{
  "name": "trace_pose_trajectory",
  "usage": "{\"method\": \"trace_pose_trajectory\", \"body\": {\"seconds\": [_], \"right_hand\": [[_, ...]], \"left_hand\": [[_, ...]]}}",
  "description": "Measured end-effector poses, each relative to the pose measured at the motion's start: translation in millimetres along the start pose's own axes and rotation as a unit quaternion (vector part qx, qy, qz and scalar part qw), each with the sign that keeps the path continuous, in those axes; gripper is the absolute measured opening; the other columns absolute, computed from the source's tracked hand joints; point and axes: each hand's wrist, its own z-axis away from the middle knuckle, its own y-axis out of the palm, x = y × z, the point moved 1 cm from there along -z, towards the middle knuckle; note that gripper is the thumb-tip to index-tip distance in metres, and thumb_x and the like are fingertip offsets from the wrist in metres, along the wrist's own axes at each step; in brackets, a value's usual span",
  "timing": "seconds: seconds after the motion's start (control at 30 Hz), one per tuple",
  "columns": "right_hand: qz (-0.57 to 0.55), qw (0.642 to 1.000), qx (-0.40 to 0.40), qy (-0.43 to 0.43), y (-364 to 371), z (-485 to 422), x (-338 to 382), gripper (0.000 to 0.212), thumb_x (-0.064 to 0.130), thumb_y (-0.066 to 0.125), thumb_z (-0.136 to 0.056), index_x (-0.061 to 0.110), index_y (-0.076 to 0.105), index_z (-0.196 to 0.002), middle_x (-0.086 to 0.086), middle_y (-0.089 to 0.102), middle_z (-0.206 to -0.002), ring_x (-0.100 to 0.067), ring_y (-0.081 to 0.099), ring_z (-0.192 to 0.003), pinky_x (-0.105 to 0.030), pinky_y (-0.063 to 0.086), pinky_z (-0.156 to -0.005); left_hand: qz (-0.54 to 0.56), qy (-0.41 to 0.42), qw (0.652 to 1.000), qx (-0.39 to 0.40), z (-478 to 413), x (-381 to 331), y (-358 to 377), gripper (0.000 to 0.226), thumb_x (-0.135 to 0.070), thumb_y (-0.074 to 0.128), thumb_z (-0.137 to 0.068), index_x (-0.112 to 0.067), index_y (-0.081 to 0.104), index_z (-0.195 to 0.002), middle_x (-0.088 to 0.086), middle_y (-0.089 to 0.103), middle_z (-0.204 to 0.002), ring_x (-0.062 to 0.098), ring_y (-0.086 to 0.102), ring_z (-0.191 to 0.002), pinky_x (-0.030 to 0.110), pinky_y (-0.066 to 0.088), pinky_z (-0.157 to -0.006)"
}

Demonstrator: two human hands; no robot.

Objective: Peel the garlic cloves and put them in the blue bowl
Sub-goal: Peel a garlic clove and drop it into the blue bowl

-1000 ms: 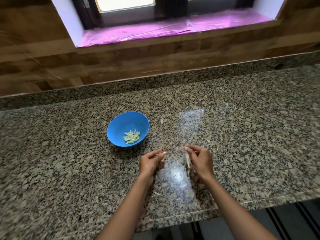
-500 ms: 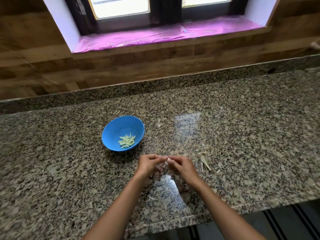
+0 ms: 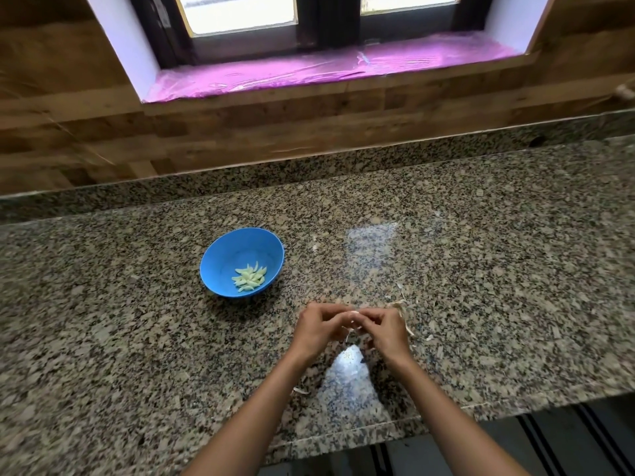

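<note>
Left hand [image 3: 318, 329] and right hand [image 3: 385, 329] pinch one garlic clove [image 3: 354, 321] together, right of blue bowl [image 3: 220, 266].

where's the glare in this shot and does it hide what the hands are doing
Head view: window light makes two bright patches on the granite counter, one beyond the hands, one just below them. Neither covers the left hand or right hand; the garlic clove pinched between them is small and pale. Edges bow from the wide lens.
</note>
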Motion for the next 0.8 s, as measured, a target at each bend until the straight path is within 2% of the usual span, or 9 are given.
{"method": "trace_pose_trajectory", "body": {"seconds": [0.13,0.23,0.33,0.4,0.47,0.57,0.63,0.7,0.8], "right_hand": [[0.147,0.984,0.060,-0.081,15.6,3.7,2.7,0.021,0.016,0.064,-0.087,0.018,0.069,-0.107,0.000,0.072,-0.099,-0.007,0.066,-0.082,-0.020,0.054,-0.076],[0.277,0.944,0.060,-0.168,29.0,8.7,0.8,0.038,0.025,0.053,-0.094,0.024,0.050,-0.132,0.003,0.059,-0.126,-0.011,0.058,-0.107,-0.020,0.045,-0.089],[0.381,0.891,0.137,-0.204,47.9,10.4,-13.1,0.065,0.058,0.023,-0.090,0.029,0.013,-0.148,0.009,0.014,-0.152,-0.011,0.011,-0.143,-0.026,0.005,-0.115],[0.447,0.858,0.126,-0.218,55.7,10.3,-25.6,0.070,0.062,0.006,-0.089,0.025,0.013,-0.148,0.008,0.006,-0.150,-0.010,0.008,-0.142,-0.031,-0.003,-0.116],[0.467,0.851,0.135,-0.198,61.3,15.0,-33.4,0.062,0.055,0.009,-0.097,0.021,0.033,-0.142,0.003,0.030,-0.148,-0.014,0.035,-0.134,-0.038,0.011,-0.110],[0.457,0.857,0.142,-0.190,65.1,17.7,-36.2,0.056,0.051,0.013,-0.098,0.021,0.035,-0.140,0.000,0.040,-0.144,-0.015,0.041,-0.131,-0.040,0.015,-0.107],[0.450,0.860,0.135,-0.198,61.0,19.0,-33.4,0.056,0.052,0.015,-0.098,0.022,0.028,-0.143,0.000,0.031,-0.148,-0.015,0.034,-0.135,-0.039,0.011,-0.109],[0.417,0.871,0.143,-0.218,59.0,17.3,-34.1,0.059,0.054,0.016,-0.097,0.025,0.011,-0.148,0.005,0.007,-0.154,-0.012,0.010,-0.143,-0.033,-0.005,-0.113],[0.341,0.898,0.078,-0.265,60.6,18.1,-34.5,0.060,0.049,0.018,-0.097,0.028,-0.003,-0.149,0.006,-0.007,-0.156,-0.007,-0.010,-0.142,-0.031,-0.013,-0.114]], "left_hand": [[0.013,-0.064,0.997,-0.032,7.6,9.2,-26.6,0.014,-0.006,0.071,-0.079,-0.001,0.071,-0.091,0.014,0.072,-0.079,0.021,0.067,-0.066,0.030,0.057,-0.065],[-0.136,-0.091,0.984,-0.074,10.5,19.0,-53.5,0.009,-0.013,0.076,-0.077,-0.005,0.073,-0.077,0.008,0.071,-0.066,0.015,0.063,-0.057,0.029,0.051,-0.060],[-0.331,-0.096,0.936,-0.078,11.0,17.7,-65.2,0.012,-0.023,0.079,-0.074,-0.014,0.072,-0.072,-0.003,0.069,-0.067,0.010,0.065,-0.066,0.024,0.051,-0.063],[-0.424,-0.090,0.898,-0.078,8.5,9.3,-62.3,0.012,-0.024,0.076,-0.077,-0.014,0.070,-0.081,0.002,0.071,-0.081,0.017,0.066,-0.080,0.031,0.053,-0.073],[-0.513,-0.062,0.853,-0.073,8.5,1.7,-53.0,0.011,-0.016,0.068,-0.084,-0.008,0.068,-0.092,0.012,0.069,-0.095,0.026,0.064,-0.093,0.036,0.051,-0.080],[-0.587,-0.024,0.808,-0.049,10.3,-2.7,-42.8,0.014,-0.009,0.062,-0.086,-0.004,0.063,-0.099,0.016,0.066,-0.102,0.031,0.062,-0.099,0.037,0.049,-0.082],[-0.564,-0.032,0.824,-0.047,10.4,-4.5,-48.5,0.016,-0.013,0.069,-0.081,-0.004,0.065,-0.094,0.015,0.068,-0.097,0.030,0.064,-0.096,0.037,0.051,-0.082],[-0.518,-0.038,0.851,-0.083,7.3,-2.6,-57.9,0.011,-0.014,0.070,-0.081,-0.007,0.067,-0.089,0.013,0.069,-0.092,0.027,0.065,-0.092,0.036,0.053,-0.078],[-0.583,0.043,0.808,-0.074,17.0,5.1,-54.2,0.010,-0.007,0.052,-0.093,-0.005,0.062,-0.096,0.012,0.066,-0.095,0.023,0.062,-0.086,0.031,0.049,-0.075]]}}
